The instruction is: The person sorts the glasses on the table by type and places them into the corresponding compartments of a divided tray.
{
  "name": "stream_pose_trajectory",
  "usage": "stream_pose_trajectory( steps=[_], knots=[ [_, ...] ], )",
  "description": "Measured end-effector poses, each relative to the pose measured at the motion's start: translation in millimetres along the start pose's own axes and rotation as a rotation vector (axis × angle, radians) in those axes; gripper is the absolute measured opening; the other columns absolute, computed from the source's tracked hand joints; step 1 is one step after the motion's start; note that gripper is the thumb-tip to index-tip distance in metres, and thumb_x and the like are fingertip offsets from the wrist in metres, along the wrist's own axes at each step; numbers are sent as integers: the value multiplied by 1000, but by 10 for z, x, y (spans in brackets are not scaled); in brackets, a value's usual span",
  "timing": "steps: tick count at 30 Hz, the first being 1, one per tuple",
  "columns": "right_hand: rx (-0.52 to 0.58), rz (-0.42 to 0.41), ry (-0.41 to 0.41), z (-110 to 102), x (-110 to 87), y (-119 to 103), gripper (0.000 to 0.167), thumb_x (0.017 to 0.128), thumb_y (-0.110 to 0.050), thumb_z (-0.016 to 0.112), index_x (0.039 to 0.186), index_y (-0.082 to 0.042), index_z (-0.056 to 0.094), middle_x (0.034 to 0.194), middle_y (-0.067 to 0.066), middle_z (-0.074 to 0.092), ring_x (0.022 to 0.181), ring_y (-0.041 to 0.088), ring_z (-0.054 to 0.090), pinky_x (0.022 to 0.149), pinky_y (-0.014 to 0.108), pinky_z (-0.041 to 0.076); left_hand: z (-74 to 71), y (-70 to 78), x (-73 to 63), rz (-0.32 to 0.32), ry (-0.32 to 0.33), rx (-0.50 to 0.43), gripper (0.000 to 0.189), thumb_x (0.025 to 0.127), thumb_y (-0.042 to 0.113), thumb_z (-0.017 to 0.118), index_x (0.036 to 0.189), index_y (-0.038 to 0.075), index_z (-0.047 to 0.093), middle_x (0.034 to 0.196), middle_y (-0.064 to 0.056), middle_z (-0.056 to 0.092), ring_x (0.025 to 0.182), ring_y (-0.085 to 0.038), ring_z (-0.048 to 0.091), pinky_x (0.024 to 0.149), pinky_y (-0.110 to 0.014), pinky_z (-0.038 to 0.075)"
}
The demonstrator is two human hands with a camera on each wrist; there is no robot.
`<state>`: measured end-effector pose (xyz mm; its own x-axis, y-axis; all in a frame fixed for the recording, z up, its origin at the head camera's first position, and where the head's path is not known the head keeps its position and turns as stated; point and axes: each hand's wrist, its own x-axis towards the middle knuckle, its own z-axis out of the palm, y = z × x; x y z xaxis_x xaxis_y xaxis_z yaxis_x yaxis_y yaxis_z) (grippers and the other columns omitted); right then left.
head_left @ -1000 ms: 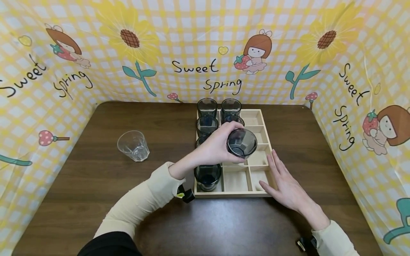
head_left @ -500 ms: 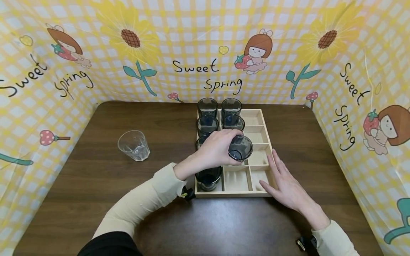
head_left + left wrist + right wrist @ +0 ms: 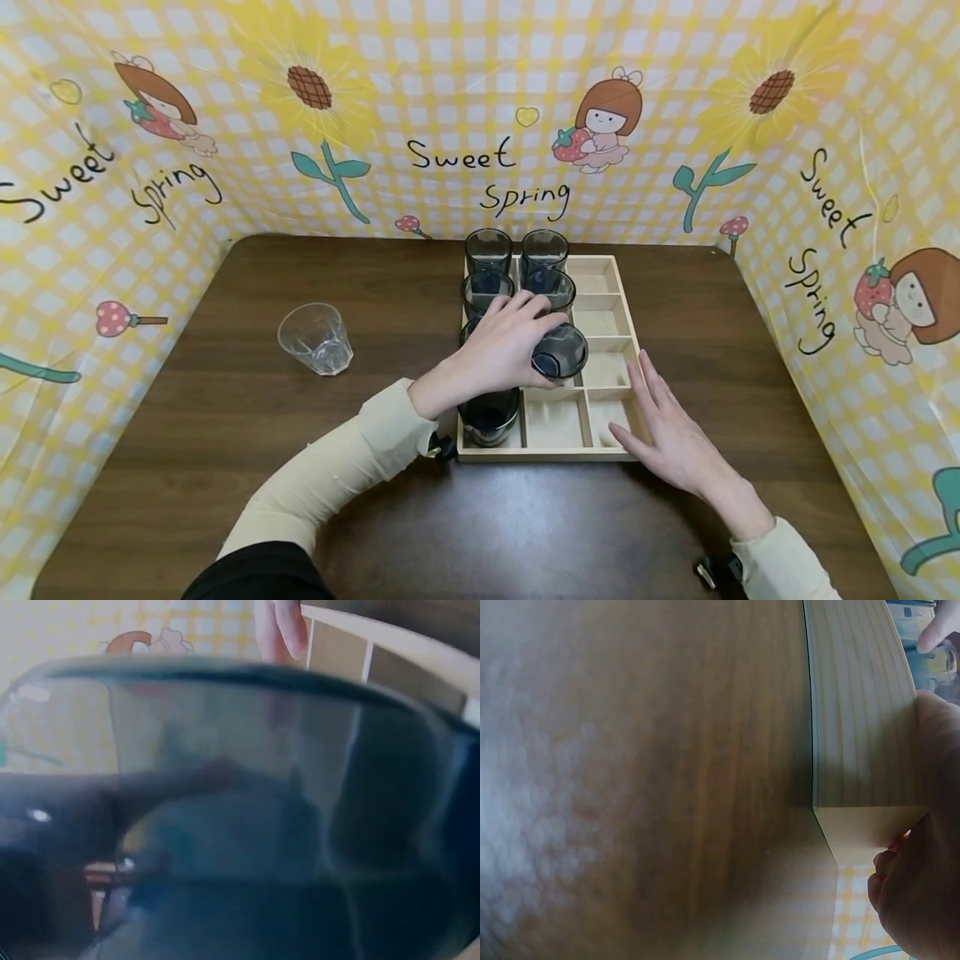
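Observation:
My left hand (image 3: 506, 346) grips a dark tinted drinking glass (image 3: 561, 354) by its side, thumb in front and fingers behind. The glass stands upright in the middle column of a pale wooden divided tray (image 3: 551, 455); its base is partly hidden. In the left wrist view the same tinted glass (image 3: 225, 825) fills most of the picture. My right hand (image 3: 675, 437) rests with straight fingers along the tray's right edge. The right wrist view shows that hand (image 3: 922, 889) against the tray's corner (image 3: 866, 712).
Several more dark glasses stand in the tray's left column, one of them a front glass (image 3: 489, 417), and at the middle column's far end (image 3: 545, 250). A clear glass (image 3: 317, 340) stands on the brown table (image 3: 225, 433) to the left. A yellow checked cloth (image 3: 450, 75) surrounds the table.
The dark glass in my left hand has moved down and slightly left into the tray's middle column. My left fingers have spread further over its far side. The right hand stays in place.

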<state>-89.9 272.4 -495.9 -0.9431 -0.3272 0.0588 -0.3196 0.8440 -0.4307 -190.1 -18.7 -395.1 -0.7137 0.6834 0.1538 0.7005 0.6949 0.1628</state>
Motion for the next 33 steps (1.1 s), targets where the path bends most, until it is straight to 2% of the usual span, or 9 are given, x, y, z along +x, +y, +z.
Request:
stream_pose_trajectory(
  steps=[4,8,13,17,22,27,30,33],
  knots=[
    [2,3,-12,0,-3,-1,101,105,-42,73,177,-5,12,185,24,3,165,56,24,124,74,38,-17,-24,7,41,-5,61,93,71,61,100,150,23,68,139,-7,62,136,-32,52,114,-56,47],
    [6,8,-22,-22,-4,6,102,105,-43,72,177,-5,10,185,24,2,165,55,23,124,75,37,-69,-34,18,76,-20,118,94,72,62,99,153,28,66,151,-11,57,144,-38,48,122,-61,43],
    [6,20,-32,-36,6,3,102,106,-44,72,177,-6,10,186,23,1,165,56,22,125,75,36,-148,-55,41,79,-98,218,98,79,68,92,163,35,54,171,-12,45,164,-44,32,134,-69,27],
    [9,27,-43,-24,1,-4,101,106,-46,70,177,-6,10,186,22,1,165,57,23,125,75,36,-168,-78,46,71,-161,252,100,84,73,84,168,36,45,178,-12,37,170,-45,22,137,-69,20],
    [-3,24,-37,-30,1,16,102,106,-45,71,177,-6,9,185,23,2,165,56,22,125,74,36,-134,-122,63,48,-199,216,101,88,76,77,172,35,38,182,-10,29,172,-44,15,138,-67,17],
    [-2,34,-40,-38,-2,21,102,106,-46,70,177,-8,8,186,21,1,166,55,22,125,74,37,-99,-187,41,47,-209,117,100,93,76,71,174,34,32,187,-6,17,174,-39,4,140,-63,6],
    [9,38,-43,-19,-11,9,102,106,-47,70,178,-8,8,186,20,1,166,54,22,124,74,37,-117,-261,-97,49,-160,31,100,96,77,67,176,31,29,188,-5,12,175,-37,0,140,-63,2],
    [16,34,-41,11,-17,-15,102,106,-46,71,177,-8,9,186,20,1,166,54,22,125,73,37,-215,-380,-394,16,-49,-65,102,96,73,70,176,26,28,187,-8,10,175,-37,-2,140,-64,-1]
  ],
)
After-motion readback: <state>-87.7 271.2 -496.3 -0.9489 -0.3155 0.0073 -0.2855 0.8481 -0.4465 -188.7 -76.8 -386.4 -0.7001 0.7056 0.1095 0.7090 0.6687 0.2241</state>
